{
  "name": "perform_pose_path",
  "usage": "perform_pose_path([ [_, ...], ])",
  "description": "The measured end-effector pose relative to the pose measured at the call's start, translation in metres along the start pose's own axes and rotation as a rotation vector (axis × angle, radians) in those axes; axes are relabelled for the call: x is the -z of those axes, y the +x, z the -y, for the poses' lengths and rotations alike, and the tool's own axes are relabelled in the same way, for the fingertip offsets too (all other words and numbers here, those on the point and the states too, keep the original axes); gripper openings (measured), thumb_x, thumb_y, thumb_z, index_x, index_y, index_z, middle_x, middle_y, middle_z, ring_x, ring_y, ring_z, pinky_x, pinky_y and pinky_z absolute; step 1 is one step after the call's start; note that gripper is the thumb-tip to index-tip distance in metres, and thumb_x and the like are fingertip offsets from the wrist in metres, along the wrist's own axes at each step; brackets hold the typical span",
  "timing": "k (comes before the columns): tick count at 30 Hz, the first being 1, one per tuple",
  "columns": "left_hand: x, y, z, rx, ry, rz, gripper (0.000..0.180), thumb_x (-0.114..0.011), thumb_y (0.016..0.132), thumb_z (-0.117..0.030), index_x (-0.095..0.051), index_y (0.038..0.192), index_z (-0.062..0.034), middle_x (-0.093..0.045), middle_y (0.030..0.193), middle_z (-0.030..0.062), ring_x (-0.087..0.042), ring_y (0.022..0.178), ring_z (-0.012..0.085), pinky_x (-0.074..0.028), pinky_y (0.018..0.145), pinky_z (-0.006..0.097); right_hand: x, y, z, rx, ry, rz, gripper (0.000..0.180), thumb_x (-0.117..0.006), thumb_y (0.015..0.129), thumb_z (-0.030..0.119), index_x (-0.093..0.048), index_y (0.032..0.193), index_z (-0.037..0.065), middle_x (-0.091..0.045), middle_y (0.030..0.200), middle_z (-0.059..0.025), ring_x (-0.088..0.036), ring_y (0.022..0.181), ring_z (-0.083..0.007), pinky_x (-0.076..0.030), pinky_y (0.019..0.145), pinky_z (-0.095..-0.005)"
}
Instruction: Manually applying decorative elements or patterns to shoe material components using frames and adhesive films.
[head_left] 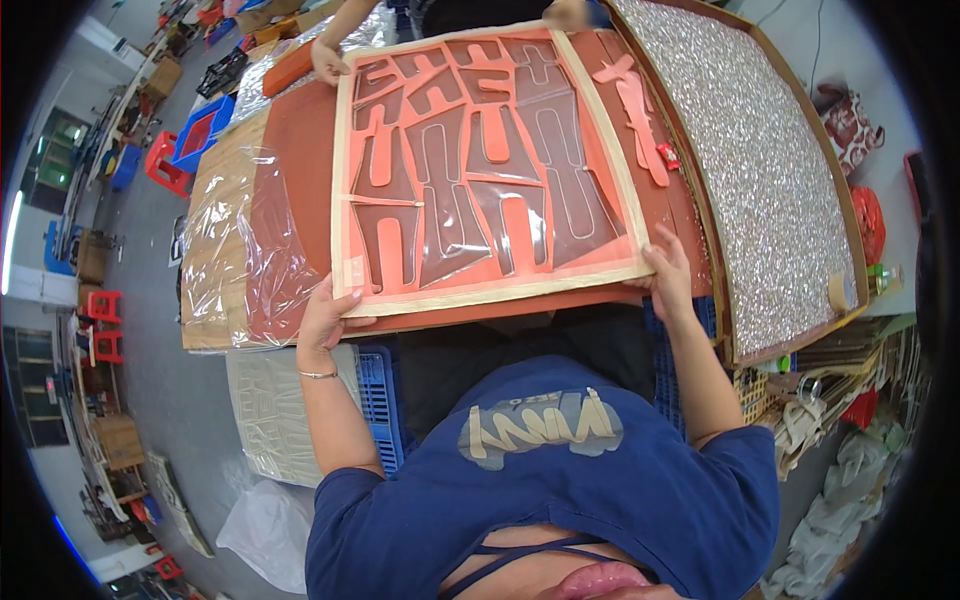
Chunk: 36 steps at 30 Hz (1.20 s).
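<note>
A large stencil-like panel (445,75) with a cream taped border and salmon-pink sheet lies tilted in front of me. Through its clear shaped windows a dark reddish-brown layer shows. My left hand (326,314) grips the near left corner, thumb on top of the border and fingers below. At the near right corner, my right hand (670,272) holds the edge, its fingers partly beneath. A co-worker's hand (327,62) touches the far left corner, and another hand (568,14), blurred, is at the far right one. Under the panel is a reddish-brown sheet (300,130) on the table.
At right stands a long tray (760,170) of silvery glitter with a raised brown rim. Pink cut strips (636,112) lie between it and the panel. Clear plastic film (225,230) covers boards at left. A blue crate (380,400) and pale patterned sheet (280,410) sit below the table's front.
</note>
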<state>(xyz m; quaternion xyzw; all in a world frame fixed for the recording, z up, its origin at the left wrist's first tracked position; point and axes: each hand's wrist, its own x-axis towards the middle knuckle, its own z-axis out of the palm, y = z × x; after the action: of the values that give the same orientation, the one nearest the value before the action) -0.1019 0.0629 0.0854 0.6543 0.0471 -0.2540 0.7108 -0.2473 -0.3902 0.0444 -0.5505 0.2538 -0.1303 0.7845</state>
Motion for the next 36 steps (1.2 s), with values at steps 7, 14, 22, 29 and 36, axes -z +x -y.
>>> perform_pose_path([
  [7, 0.029, -0.014, -0.007, -0.295, -0.314, 0.074, 0.035, -0.055, 0.088, -0.004, -0.046, 0.121, 0.0041, -0.064, 0.098, 0.0176, -0.068, 0.082, 0.0250, -0.062, 0.056, 0.031, -0.012, 0.000, 0.049, 0.254, -0.015, 0.271, 0.042, -0.054, 0.089, 0.005, -0.048, 0.130, 0.000, -0.063, 0.097, -0.0088, -0.061, 0.071, -0.0111, -0.051, 0.049, -0.0227],
  [14, 0.007, -0.011, 0.025, -0.050, -0.142, -0.119, 0.026, -0.053, 0.092, -0.011, -0.050, 0.113, 0.0048, -0.065, 0.096, 0.0180, -0.068, 0.076, 0.0237, -0.061, 0.057, 0.029, 0.009, 0.010, -0.012, 0.004, -0.396, 0.090, 0.036, -0.056, 0.090, 0.011, -0.053, 0.124, -0.001, -0.062, 0.088, -0.0055, -0.055, 0.059, -0.0059, -0.045, 0.040, -0.0193],
  [22, 0.019, -0.006, 0.029, -0.119, -0.243, -0.189, 0.022, -0.051, 0.093, -0.013, -0.051, 0.106, 0.0055, -0.066, 0.086, 0.0185, -0.068, 0.068, 0.0243, -0.060, 0.055, 0.032, 0.003, 0.011, -0.001, 0.066, -0.272, 0.082, 0.029, -0.058, 0.090, 0.010, -0.059, 0.117, 0.000, -0.060, 0.080, -0.0019, -0.049, 0.050, -0.0027, -0.039, 0.039, -0.0167],
  [29, 0.010, -0.004, 0.036, 0.013, -0.055, -0.254, 0.026, -0.053, 0.093, -0.014, -0.052, 0.107, 0.0075, -0.066, 0.086, 0.0184, -0.068, 0.066, 0.0239, -0.060, 0.053, 0.030, 0.009, 0.013, -0.015, 0.144, -0.594, 0.021, 0.025, -0.056, 0.090, 0.010, -0.062, 0.112, -0.001, -0.060, 0.084, -0.0018, -0.052, 0.056, -0.0042, -0.042, 0.040, -0.0179],
  [36, 0.014, -0.009, 0.042, -0.125, -0.188, -0.198, 0.025, -0.054, 0.093, -0.016, -0.052, 0.105, 0.0056, -0.066, 0.084, 0.0170, -0.067, 0.063, 0.0222, -0.059, 0.051, 0.029, 0.007, 0.021, -0.009, 0.201, -0.333, 0.072, 0.023, -0.054, 0.091, 0.008, -0.062, 0.108, -0.004, -0.061, 0.090, -0.0031, -0.054, 0.058, -0.0058, -0.043, 0.041, -0.0187],
])
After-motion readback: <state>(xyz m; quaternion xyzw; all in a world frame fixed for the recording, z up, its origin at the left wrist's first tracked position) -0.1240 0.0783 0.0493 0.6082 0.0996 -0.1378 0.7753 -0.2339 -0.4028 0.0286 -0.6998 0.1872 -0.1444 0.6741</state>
